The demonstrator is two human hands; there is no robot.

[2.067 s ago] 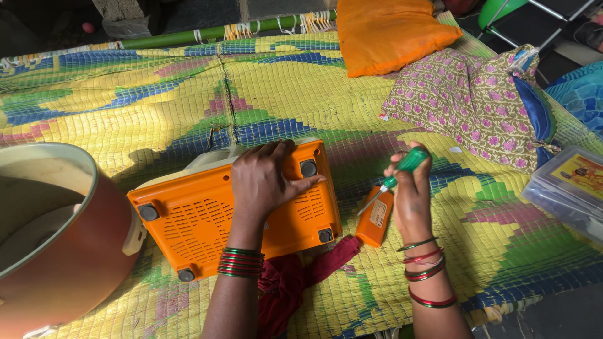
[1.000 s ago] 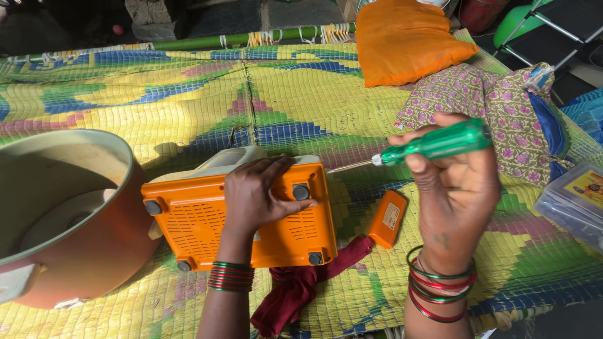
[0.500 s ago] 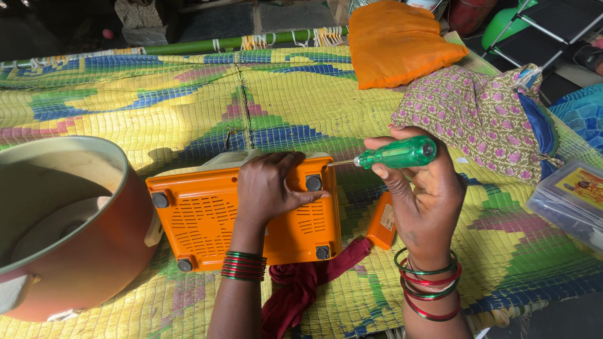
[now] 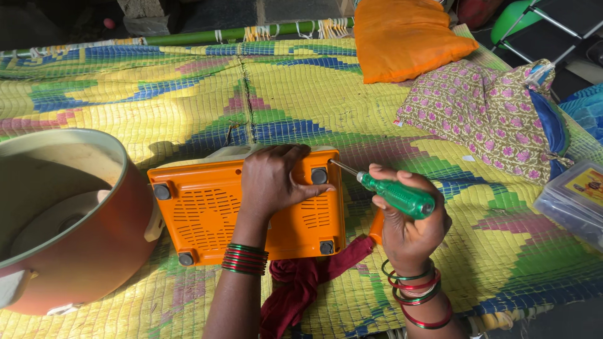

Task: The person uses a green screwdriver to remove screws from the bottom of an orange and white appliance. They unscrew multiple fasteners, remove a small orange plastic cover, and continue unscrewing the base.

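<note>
Beneath everything lies the woven mat [image 4: 188, 100], a bright patchwork of yellow, green and blue that fills most of your view. At your far left stands a big reddish-brown pot [image 4: 75, 251] with a pale inside, its wall just beside the orange appliance. Beyond, near the top edge, an orange cushion [image 4: 402, 37] rests next to a floral pillow [image 4: 483, 119], and a clear plastic box [image 4: 575, 201] sits at the right edge.

The orange appliance [image 4: 207, 213] lies bottom-up on the mat in front of you, dark rubber feet at its corners and vent slots across the base. Your left hand [image 4: 273, 179] presses flat on that base, fingers spread toward its far edge — it steadies the casing rather than clasping anything. A dark red cloth [image 4: 308, 282] trails out from under the near side.

Your right hand [image 4: 408, 229] is closed firmly around the green handle of a screwdriver [image 4: 392, 193], held just right of the appliance — its metal tip slants up-left and meets the far right corner, close by the rubber foot there.
</note>
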